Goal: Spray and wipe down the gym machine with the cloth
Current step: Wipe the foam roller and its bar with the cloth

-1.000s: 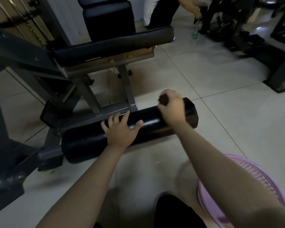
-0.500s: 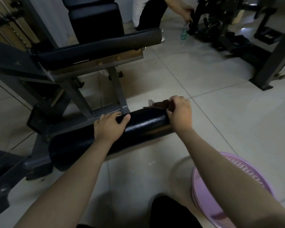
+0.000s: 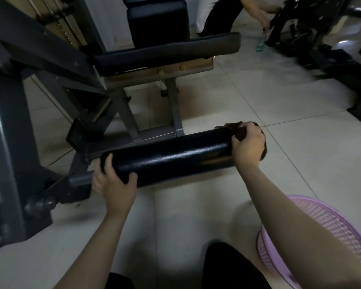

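Left hand [image 3: 113, 184]: the fingers [image 3: 108, 163] are curled over the top of the roller [image 3: 171, 157] at its left end, with the thumb set on the near face. The hand grips the roller. A steel axle [image 3: 80, 178] projects just left of these fingers and joins the frame [image 3: 50, 65].

Right hand [image 3: 248, 144]: the fingers [image 3: 237, 140] are closed narrow and hold the cloth [image 3: 234, 129]. The cloth is dark and bunched. It is pressed against the right end of the roller, under and just beyond the fingertips. One fold shows above the knuckles. The rest is hidden by the hand.

The roller lies level between the two hands, close above the tiled floor [image 3: 300, 163]. Its glossy black surface is bare from the left thumb to the right fingertips.

The seat [image 3: 165, 53] stands beyond the roller, well above both sets of fingers.

A purple basket [image 3: 331, 222] sits on the floor beside the right forearm, well behind the right fingers.

A bottle [image 3: 260, 43] stands on the floor far beyond the right fingers, next to a second person [image 3: 217, 15], who is bent toward another machine.
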A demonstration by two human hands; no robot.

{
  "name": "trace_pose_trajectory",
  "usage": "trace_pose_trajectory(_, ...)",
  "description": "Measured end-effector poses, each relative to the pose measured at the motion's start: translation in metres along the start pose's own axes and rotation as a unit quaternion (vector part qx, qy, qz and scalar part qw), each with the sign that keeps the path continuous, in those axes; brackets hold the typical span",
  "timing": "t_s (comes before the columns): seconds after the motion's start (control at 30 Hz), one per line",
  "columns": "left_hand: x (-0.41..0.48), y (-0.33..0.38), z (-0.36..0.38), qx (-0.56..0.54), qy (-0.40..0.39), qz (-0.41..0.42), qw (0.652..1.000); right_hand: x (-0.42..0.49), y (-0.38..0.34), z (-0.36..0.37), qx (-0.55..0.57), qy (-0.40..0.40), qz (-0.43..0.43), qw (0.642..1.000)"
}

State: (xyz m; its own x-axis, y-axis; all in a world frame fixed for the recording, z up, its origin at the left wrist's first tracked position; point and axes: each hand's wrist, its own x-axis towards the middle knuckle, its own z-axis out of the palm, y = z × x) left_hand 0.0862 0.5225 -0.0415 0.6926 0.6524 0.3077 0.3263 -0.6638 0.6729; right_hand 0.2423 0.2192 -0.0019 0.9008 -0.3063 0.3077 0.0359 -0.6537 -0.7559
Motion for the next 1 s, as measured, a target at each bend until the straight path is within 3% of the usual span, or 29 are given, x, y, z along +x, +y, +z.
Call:
trace_pose_trajectory(0.07, -0.012, -0.020, -0.003, -0.034, -0.017, -0.078, 0.996, -0.020, -0.017, 0.012, 0.002, -0.024, -0.024, 0.999)
trace_pose_trajectory(0.2, -0.013, -0.040, 0.001, -0.145, -0.033, -0.137, 0.979, -0.062, -0.054, 0.040, 0.021, -0.065, -0.089, 0.994)
trace_pose_trajectory(0.43, -0.015, -0.058, -0.003, -0.188, -0.074, -0.059, 0.978, -0.146, -0.125, 0.100, 0.060, -0.171, -0.193, 0.964)
trace_pose_trajectory(0.53, -0.012, -0.065, -0.008, -0.132, -0.063, 0.018, 0.989, -0.182, -0.154, 0.126, 0.068, -0.201, -0.235, 0.949)
trace_pose_trajectory(0.67, -0.008, -0.065, -0.016, -0.141, -0.103, -0.029, 0.984, -0.212, -0.181, 0.145, 0.090, -0.239, -0.274, 0.927)
trace_pose_trajectory(0.77, -0.008, -0.066, -0.014, -0.151, -0.119, -0.109, 0.975, -0.210, -0.184, 0.141, 0.094, -0.297, -0.341, 0.887)
trace_pose_trajectory(0.87, -0.012, -0.057, -0.017, -0.249, -0.115, -0.138, 0.952, -0.183, -0.178, 0.133, 0.064, -0.349, -0.414, 0.838)
trace_pose_trajectory(1.0, -0.003, -0.065, -0.015, -0.298, -0.108, -0.120, 0.941, -0.138, -0.161, 0.126, 0.053, -0.202, -0.319, 0.924)
